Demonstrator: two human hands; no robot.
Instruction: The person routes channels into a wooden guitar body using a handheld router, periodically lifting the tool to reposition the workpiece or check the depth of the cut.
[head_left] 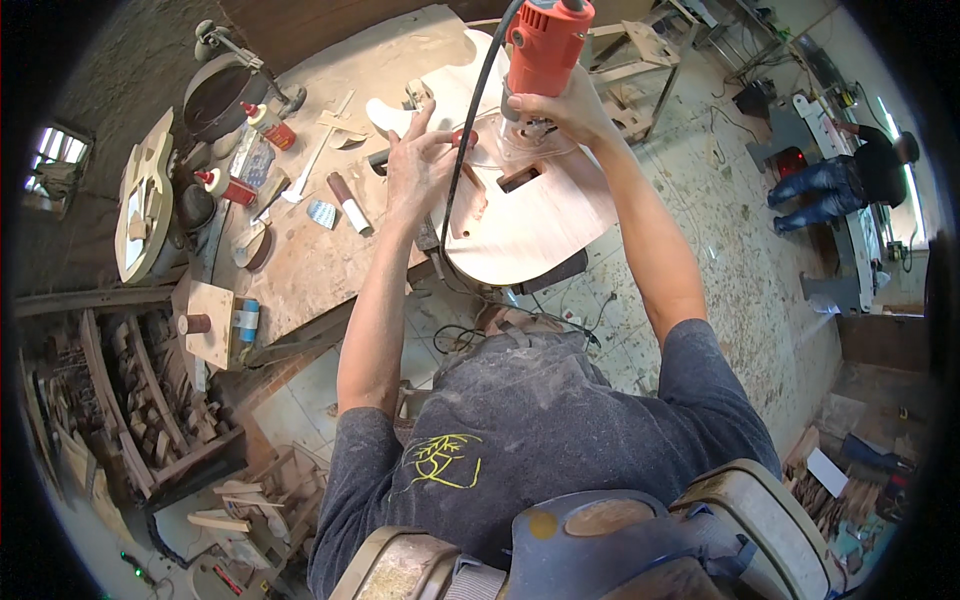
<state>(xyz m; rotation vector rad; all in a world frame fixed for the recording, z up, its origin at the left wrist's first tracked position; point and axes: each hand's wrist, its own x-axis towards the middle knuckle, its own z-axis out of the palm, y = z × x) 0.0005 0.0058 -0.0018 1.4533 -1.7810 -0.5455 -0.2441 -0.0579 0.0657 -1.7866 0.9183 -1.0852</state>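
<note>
My right hand [570, 108] is wrapped round the lower part of an orange-red handheld router [545, 50]. The router stands with its clear base on a pale wooden guitar body [530, 235], beside a rectangular cavity [520, 180] cut into the wood. Dust covers my left hand [420, 160], which is over the body's left edge with thumb and fingers apart. Near its thumb is a small red thing [464, 138], partly behind the black power cable [468, 130]; whether the thumb touches it I cannot tell.
Two red-and-white glue bottles [268, 125], a desk lamp [245, 75], a sanding tube [349, 203] and scraps lie on the workbench [310, 265]. Another guitar body [145, 200] leans at left. Cables [465, 335] lie on the floor; a person [850, 180] stands far right.
</note>
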